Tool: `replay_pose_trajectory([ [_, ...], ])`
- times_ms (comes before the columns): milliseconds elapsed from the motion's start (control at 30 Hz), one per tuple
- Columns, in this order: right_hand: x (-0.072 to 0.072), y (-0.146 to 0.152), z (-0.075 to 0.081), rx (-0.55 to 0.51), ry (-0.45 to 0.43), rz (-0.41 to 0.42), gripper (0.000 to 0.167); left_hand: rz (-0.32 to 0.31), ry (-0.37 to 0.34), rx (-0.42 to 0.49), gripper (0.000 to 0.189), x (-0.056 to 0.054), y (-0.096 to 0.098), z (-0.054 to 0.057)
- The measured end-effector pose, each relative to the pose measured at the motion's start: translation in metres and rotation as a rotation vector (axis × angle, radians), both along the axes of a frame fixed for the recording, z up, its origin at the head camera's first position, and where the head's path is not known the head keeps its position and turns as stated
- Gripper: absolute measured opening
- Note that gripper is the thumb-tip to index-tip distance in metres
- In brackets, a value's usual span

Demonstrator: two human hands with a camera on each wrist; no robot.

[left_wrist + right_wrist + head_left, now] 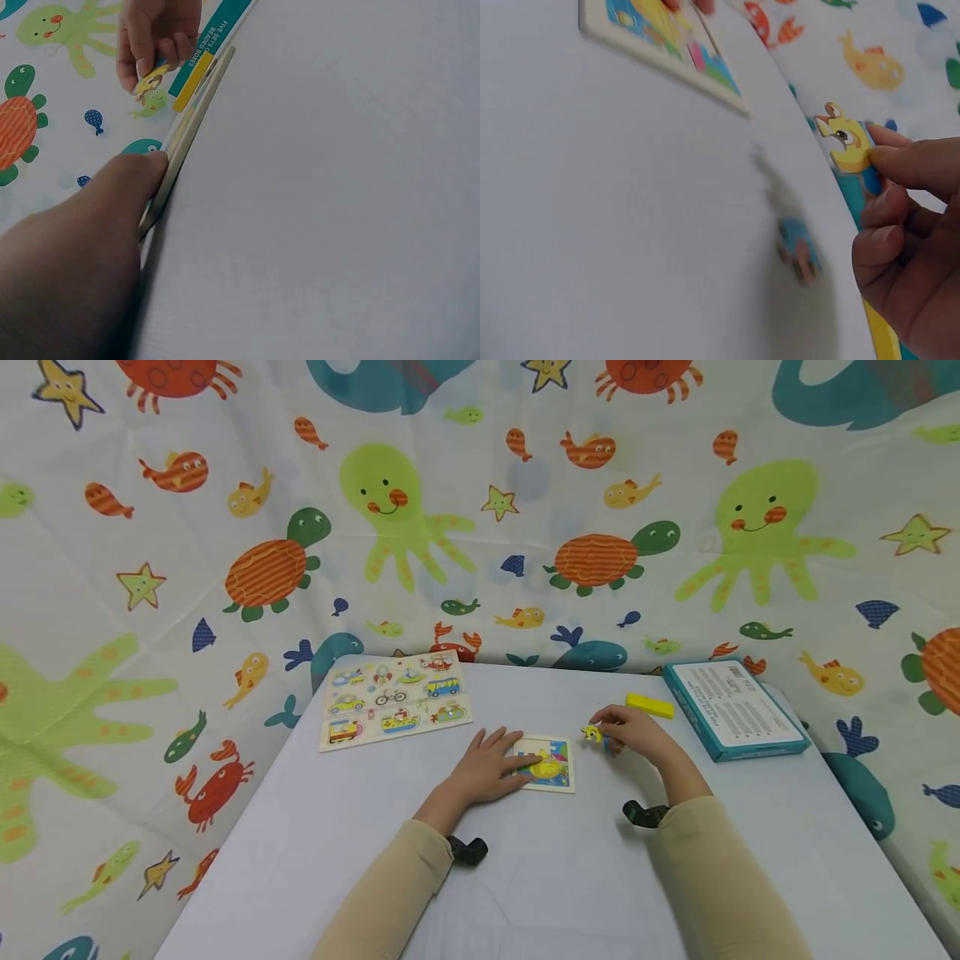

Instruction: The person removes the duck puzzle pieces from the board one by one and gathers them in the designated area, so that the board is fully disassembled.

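My right hand [633, 731] pinches a yellow and blue puzzle piece [847, 142] with an eye on it, between thumb and fingertips, raised to the right of a small wooden puzzle board [562, 781]. Below that hand, a second small blue piece [799, 251] appears blurred over the white table. My left hand [487, 768] lies across the board's left part with fingers spread, covering some of its yellow picture. At the board's edge rests the left thumb [142, 172], while the other left fingers are hidden in the left wrist view.
A larger wooden board with vehicle pictures [393, 727] lies at the table's back left. Behind the right hand is a yellow block [650, 706], beside a teal box [738, 710] at the back right. A sea-animal cloth [450, 577] hangs behind the white table [555, 877].
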State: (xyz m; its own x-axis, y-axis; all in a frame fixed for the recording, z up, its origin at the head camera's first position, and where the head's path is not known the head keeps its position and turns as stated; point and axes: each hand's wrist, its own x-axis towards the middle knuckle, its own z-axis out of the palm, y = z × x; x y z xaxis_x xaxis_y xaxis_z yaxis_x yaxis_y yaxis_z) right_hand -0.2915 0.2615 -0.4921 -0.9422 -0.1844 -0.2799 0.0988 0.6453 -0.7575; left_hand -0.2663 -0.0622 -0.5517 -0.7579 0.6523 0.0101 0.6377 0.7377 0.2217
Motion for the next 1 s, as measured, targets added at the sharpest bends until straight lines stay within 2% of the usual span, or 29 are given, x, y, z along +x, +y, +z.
replay_pose_trajectory([
  [167, 0.003, 0.035, -0.007, 0.069, 0.017, 0.001, 0.025, -0.001, -0.005, 0.012, 0.047, 0.002, -0.001, 0.001],
  [433, 0.009, 0.069, -0.006, 0.071, -0.043, -0.008, 0.027, 0.004, -0.002, 0.006, 0.047, 0.001, -0.001, 0.001],
  [1000, 0.006, 0.075, -0.012, 0.151, -0.071, 0.000, 0.025, 0.000, -0.008, 0.011, 0.048, 0.000, -0.001, 0.002],
])
